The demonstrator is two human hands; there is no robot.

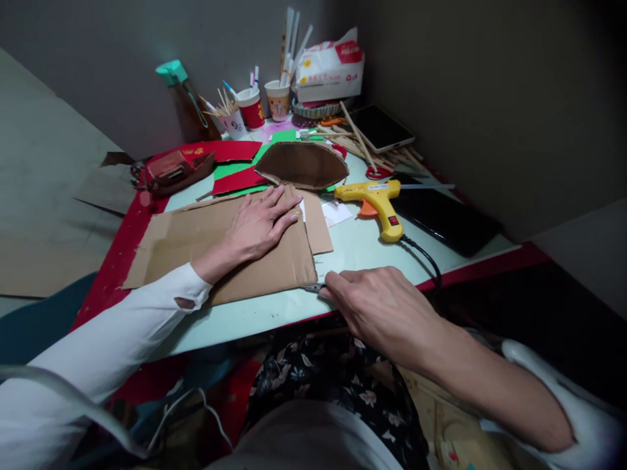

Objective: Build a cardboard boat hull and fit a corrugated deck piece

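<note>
A flat brown cardboard sheet point(191, 241) lies across the front of the table. My left hand point(262, 222) rests on its right half, palm down with the fingers stretched out. At the sheet's near right corner, a utility knife point(313, 287) pokes out of my right hand point(382, 307), its tip touching the cardboard edge. The fingers of that hand are wrapped round the knife, hiding most of it. A narrower cardboard strip point(318, 225) sits partly under the sheet, and a curved cardboard piece point(304, 164) stands just behind.
A yellow glue gun point(375, 199) with a black cord lies right of the cardboard, beside a dark tablet point(441, 215). Farther back are wooden sticks point(353, 140), a phone point(382, 127), paper cups point(251, 108) and a bottle point(189, 104). A brown pouch point(174, 171) sits at the left.
</note>
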